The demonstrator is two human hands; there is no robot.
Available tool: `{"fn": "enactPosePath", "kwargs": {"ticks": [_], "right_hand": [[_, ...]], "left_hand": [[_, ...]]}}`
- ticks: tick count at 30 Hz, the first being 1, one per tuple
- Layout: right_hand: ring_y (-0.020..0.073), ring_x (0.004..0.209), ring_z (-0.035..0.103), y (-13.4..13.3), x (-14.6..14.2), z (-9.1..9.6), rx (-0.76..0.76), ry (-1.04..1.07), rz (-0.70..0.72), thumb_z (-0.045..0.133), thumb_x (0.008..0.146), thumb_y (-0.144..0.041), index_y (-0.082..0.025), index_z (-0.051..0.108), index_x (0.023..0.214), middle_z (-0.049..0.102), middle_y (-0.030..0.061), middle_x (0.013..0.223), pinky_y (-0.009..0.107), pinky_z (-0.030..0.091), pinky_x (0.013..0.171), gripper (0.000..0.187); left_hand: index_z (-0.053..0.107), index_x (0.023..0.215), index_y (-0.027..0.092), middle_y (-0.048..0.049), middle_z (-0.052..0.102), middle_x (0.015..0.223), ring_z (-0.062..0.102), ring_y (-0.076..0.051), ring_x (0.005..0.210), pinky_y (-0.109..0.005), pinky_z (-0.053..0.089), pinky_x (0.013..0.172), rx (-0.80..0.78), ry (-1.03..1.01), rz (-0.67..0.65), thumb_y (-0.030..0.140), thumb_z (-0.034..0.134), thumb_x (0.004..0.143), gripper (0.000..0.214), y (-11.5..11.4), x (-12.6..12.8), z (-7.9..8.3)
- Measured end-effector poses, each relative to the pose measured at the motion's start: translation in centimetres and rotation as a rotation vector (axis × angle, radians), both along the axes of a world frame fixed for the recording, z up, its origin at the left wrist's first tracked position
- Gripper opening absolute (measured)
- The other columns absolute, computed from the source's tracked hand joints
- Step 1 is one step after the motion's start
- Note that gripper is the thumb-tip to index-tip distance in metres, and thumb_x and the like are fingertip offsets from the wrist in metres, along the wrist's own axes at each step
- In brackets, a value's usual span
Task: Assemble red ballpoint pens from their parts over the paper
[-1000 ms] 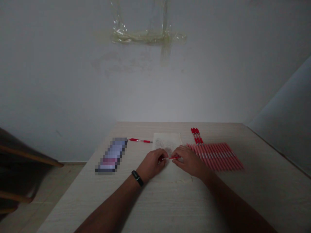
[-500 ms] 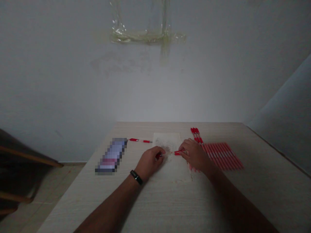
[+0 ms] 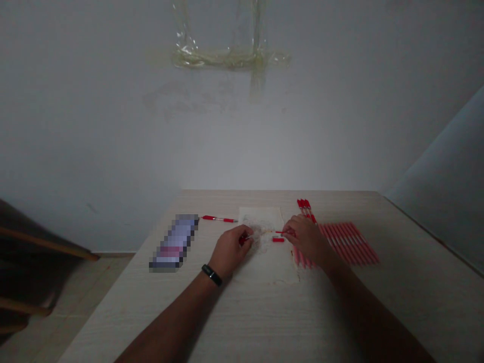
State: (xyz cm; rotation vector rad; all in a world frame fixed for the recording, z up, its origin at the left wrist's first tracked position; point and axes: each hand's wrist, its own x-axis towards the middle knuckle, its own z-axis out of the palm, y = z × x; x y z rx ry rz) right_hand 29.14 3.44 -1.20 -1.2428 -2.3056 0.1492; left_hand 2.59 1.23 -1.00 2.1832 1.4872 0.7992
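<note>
My left hand (image 3: 231, 250) is closed on a red pen barrel (image 3: 244, 239), most of it hidden by the fingers. My right hand (image 3: 302, 237) pinches a thin red pen refill (image 3: 280, 232) that points left. Just below the refill, a short red pen part (image 3: 278, 240) lies on a pale, smudged sheet (image 3: 264, 267), which could be cloth or paper. Both hands are over this sheet, with a gap between them. Beyond my left hand, a whole red pen (image 3: 218, 219) lies on the table.
A phone with a blurred screen (image 3: 176, 241) lies at the left of the wooden table (image 3: 242, 322). Several red pens (image 3: 350, 243) lie in a row right of my right hand, and several more (image 3: 304, 205) sit behind it. A wall (image 3: 242, 146) rises at the table's back edge.
My right hand has moved slightly right with the refill, and the short red part now lies apart from its fingers. My left hand has shifted slightly left with the barrel.
</note>
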Motion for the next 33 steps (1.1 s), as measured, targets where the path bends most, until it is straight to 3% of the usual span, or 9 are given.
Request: {"fn": "enactPosePath", "kwargs": {"ticks": [33], "right_hand": [[0.0197,0.086,0.056,-1.1,-1.1,-0.2,-0.116,-0.080,0.065,0.070,0.085,-0.017,-0.018,0.066,0.080,0.064,0.0031,0.084,0.030,0.039,0.075,0.006]], "left_hand": [[0.069,0.099,0.019,-0.0046,0.070,0.085,0.060,-0.016,0.072,-0.025,0.042,0.066,-0.020,0.005,0.000,0.029,0.060,0.087,0.017,-0.2,0.2,-0.2]]}}
